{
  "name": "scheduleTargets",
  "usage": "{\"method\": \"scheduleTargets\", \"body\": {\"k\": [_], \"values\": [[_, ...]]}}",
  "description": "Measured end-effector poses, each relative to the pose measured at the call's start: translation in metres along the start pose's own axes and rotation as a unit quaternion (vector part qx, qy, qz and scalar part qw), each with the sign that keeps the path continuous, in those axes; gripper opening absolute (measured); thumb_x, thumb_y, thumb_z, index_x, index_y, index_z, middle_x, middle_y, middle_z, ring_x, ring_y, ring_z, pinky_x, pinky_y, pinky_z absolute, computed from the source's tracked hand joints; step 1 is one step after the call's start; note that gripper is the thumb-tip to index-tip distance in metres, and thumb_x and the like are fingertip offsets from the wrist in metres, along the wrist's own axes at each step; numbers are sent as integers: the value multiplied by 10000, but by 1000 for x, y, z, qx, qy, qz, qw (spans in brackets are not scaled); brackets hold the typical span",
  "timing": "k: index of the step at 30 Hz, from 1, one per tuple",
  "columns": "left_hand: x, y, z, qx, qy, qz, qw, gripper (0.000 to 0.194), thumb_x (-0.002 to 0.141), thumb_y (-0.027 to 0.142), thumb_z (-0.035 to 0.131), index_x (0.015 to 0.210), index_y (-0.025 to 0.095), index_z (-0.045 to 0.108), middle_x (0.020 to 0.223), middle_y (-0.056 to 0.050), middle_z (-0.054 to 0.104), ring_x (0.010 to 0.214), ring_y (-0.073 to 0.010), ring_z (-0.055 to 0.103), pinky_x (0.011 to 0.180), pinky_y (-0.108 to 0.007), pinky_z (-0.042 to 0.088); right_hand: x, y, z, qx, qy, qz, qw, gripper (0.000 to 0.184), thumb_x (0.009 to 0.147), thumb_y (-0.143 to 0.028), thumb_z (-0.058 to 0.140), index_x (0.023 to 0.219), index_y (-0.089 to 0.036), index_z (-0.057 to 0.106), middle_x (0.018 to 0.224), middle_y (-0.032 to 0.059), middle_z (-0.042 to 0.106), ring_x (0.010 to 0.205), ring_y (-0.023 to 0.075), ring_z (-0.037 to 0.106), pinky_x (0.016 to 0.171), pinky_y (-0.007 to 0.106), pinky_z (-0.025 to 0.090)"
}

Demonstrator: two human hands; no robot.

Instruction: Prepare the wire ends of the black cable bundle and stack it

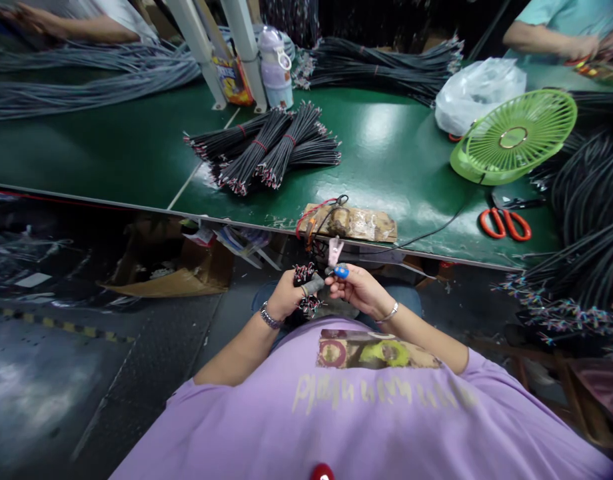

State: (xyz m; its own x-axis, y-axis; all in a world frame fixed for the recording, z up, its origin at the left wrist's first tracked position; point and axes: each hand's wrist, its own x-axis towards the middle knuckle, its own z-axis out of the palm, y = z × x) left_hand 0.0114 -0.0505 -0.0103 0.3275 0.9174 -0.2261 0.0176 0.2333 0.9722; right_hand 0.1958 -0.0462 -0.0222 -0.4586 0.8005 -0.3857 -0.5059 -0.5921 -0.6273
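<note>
My left hand (286,297) is closed around a small bunch of short black cables (306,288) whose stripped coloured wire ends stick out above and below my fist. My right hand (356,288) is closed in a pinch on a small tool with a blue tip (340,271), held against the cable ends. Both hands sit close together in front of my chest, just below the front edge of the green table (136,153). A taped brown fixture (356,223) with red and black leads sits on the table edge right above my hands.
Tied bundles of black cables (266,147) lie mid-table, more piles at the back (381,67) and right (586,227). A green fan (514,137), orange scissors (506,223), a white bag (479,90) and a bottle (275,67) stand around. Other people's arms (551,40) work at the far side.
</note>
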Motion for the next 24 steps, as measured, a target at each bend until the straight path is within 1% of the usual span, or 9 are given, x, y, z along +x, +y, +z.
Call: {"method": "scheduleTargets", "body": {"k": [5,10,14,16,19,22,24], "values": [[0,-3,-1,-11,4,-7,1000,317,664,403,732,639,117,598,539,9,578,471,-92,505,479,-216,394,0,-1,0,-14,-4,-3,1000,264,676,-298,773,796,-135,604,728,50,713,558,99,643,545,214,563],[-1,1,0,-12,0,-10,1000,322,654,401,741,647,112,598,539,6,575,472,-91,507,478,-214,398,0,-2,1,-29,7,-11,999,269,656,-296,777,758,-137,586,692,46,703,525,96,625,527,221,558],[-1,4,1,-19,-12,-22,999,303,652,383,745,678,113,609,546,6,582,470,-91,511,480,-215,410,0,-4,3,-52,22,-12,998,243,643,-278,765,727,-144,580,635,25,683,476,81,589,486,200,534],[-1,4,1,-22,-17,-21,999,290,652,368,746,734,116,629,550,9,583,476,-92,512,486,-216,419,0,-5,4,-58,20,-5,998,225,642,-273,752,712,-148,579,595,6,661,449,71,562,470,195,524],[-1,4,1,-15,-34,-11,999,290,656,348,745,802,117,650,577,1,597,511,-101,527,517,-224,440,-1,-7,4,-74,7,21,997,211,640,-276,733,685,-148,571,544,-15,628,406,59,514,447,198,507],[-2,5,0,8,-68,-3,998,279,630,318,763,771,110,643,642,-16,622,559,-108,543,550,-227,451,-2,-9,4,-130,-2,45,990,223,627,-274,736,653,-146,556,495,-24,602,375,52,483,407,179,465],[-2,7,0,34,-87,1,996,268,610,293,776,745,106,640,656,-16,626,574,-108,542,556,-221,447,-2,-10,4,-182,3,40,982,240,615,-267,750,626,-142,546,461,-28,586,362,45,470,379,150,422]]}}
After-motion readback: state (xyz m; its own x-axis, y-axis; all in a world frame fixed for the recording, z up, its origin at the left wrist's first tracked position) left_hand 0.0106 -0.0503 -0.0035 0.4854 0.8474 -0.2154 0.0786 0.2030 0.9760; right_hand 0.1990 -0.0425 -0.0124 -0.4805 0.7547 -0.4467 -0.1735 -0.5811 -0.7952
